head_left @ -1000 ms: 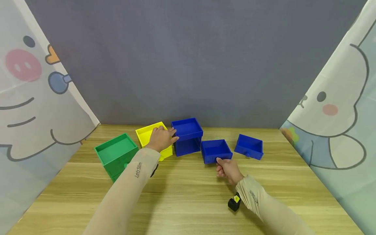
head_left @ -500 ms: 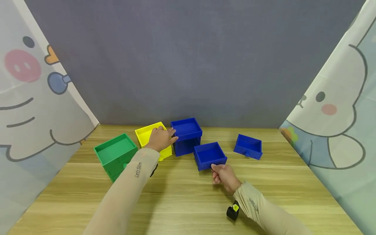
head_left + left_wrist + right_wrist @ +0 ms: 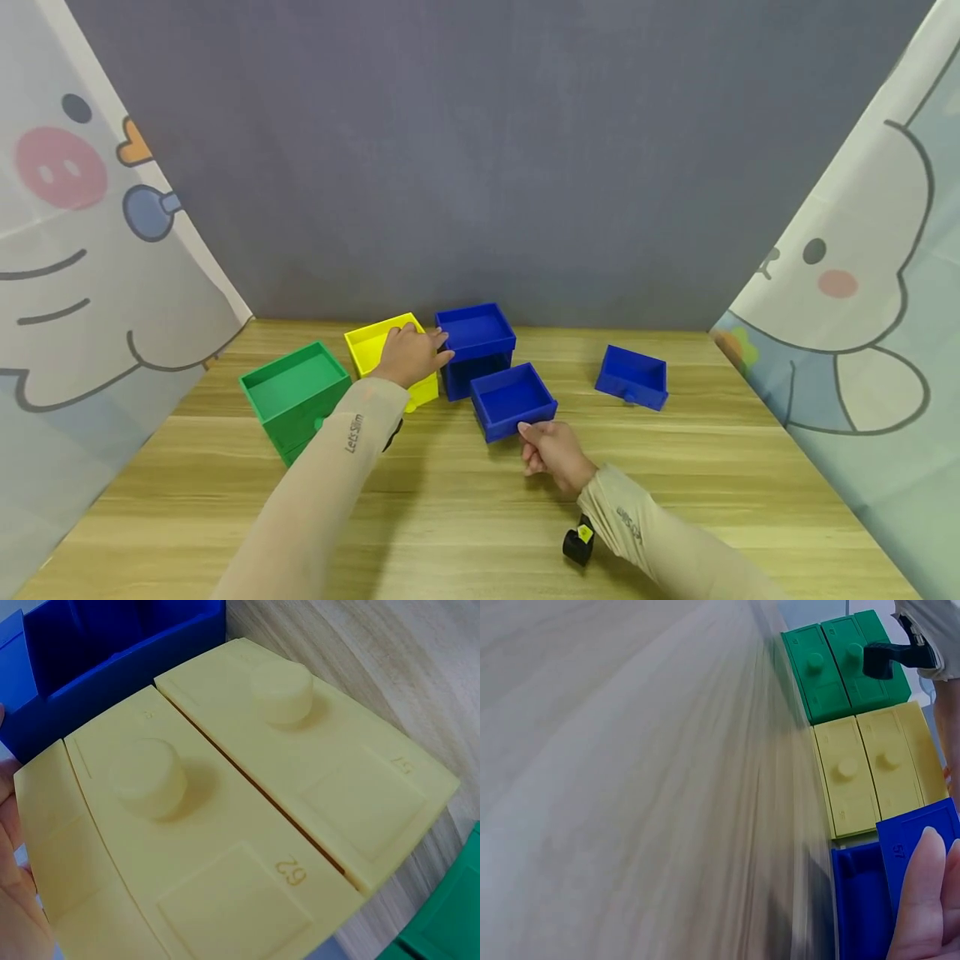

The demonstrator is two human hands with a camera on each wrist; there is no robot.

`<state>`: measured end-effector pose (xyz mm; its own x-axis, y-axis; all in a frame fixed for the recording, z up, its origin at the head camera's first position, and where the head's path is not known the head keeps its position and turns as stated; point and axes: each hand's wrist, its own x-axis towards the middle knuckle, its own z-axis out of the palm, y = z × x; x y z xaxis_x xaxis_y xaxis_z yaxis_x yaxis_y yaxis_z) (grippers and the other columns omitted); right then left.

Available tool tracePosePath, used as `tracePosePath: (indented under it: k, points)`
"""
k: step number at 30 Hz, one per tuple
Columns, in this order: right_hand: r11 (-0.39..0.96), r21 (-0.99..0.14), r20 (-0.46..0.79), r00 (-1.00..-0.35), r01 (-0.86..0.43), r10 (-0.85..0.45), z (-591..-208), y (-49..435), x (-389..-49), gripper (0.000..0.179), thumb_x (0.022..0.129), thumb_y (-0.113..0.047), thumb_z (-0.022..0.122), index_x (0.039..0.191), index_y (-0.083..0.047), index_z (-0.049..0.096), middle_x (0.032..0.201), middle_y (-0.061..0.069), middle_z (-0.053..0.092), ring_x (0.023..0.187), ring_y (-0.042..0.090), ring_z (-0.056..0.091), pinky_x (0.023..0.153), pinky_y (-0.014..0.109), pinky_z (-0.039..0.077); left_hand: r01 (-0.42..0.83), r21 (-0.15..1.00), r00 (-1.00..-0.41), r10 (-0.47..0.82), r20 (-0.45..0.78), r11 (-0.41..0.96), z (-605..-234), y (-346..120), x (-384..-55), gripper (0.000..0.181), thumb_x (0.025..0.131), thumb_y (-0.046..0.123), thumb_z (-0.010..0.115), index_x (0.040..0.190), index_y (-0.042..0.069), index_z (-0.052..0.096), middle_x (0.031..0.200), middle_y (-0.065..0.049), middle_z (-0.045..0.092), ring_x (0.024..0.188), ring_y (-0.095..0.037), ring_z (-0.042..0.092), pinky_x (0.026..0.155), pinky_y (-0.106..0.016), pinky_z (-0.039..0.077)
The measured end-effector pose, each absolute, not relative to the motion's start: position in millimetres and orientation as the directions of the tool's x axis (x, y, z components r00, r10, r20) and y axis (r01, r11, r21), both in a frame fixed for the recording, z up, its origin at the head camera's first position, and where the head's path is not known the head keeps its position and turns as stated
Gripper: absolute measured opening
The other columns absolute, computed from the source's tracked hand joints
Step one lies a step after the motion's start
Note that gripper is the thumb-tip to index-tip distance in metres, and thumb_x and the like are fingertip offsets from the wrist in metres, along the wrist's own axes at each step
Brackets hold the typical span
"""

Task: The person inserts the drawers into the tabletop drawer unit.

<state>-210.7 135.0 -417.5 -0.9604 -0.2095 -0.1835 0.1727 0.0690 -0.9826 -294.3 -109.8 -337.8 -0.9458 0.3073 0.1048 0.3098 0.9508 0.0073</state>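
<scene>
My right hand pinches the front of a blue drawer, thumb on the near face. That drawer stands just in front of the blue cabinet, whose front is hollow below its top tray. In the right wrist view, my fingers lie against the blue drawer's face, marked 57. My left hand lies over the yellow cabinet, its thumb and a finger extended to the blue cabinet's left side. Both yellow drawers with round knobs are in place in the left wrist view.
A green cabinet stands at the left, partly behind my left sleeve. Another blue drawer with a knob lies at the right on the wooden table. A grey wall rises behind the cabinets.
My right hand has moved left with the blue drawer, from the right of the blue cabinet to in front of it, and the drawer has turned slightly. My left hand has stayed put.
</scene>
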Motion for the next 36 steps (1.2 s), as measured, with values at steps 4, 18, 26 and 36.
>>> tracePosePath:
  k: [4,18,26,36]
  points:
    - [0.066,-0.984,-0.179,-0.958,0.168,-0.226,-417,129,-211,0.029,0.099,-0.015,0.052,0.083,0.008,0.059,0.053,-0.003,0.051,0.039,0.002,0.046,0.046,0.021,0.05,0.308,0.009,-0.947,0.305,0.103,0.951,-337,-110,-294,0.051,0.098,0.045,0.05,0.14,0.017,0.051,0.14,0.0,0.051,0.104,-0.033,0.052,0.086,-0.043,0.04]
    - [0.018,-0.984,-0.178,-0.957,0.179,-0.229,-426,115,-213,0.027,0.098,-0.011,0.052,0.088,0.013,0.058,0.053,-0.003,0.05,0.038,0.001,0.046,0.044,0.021,0.048,0.308,0.019,-0.948,0.305,0.09,0.951,-337,-109,-293,0.05,0.099,0.044,0.049,0.14,0.016,0.051,0.14,-0.001,0.051,0.107,-0.035,0.052,0.089,-0.046,0.04]
    - [0.001,-0.985,-0.168,-0.958,0.173,-0.233,-428,114,-218,0.028,0.099,-0.011,0.05,0.09,0.015,0.056,0.052,-0.003,0.05,0.037,0.001,0.045,0.043,0.021,0.048,0.315,0.012,-0.946,0.313,0.082,0.949,-335,-108,-293,0.051,0.099,0.044,0.048,0.141,0.015,0.05,0.141,-0.002,0.05,0.105,-0.036,0.056,0.093,-0.049,0.041]
    - [0.009,-0.978,-0.205,-0.953,0.208,-0.223,-431,106,-228,0.026,0.099,-0.012,0.052,0.085,0.009,0.056,0.053,-0.003,0.05,0.038,0.001,0.044,0.043,0.021,0.047,0.325,0.036,-0.944,0.322,0.076,0.945,-337,-110,-295,0.051,0.099,0.043,0.048,0.141,0.014,0.05,0.141,-0.003,0.05,0.102,-0.036,0.06,0.094,-0.052,0.04]
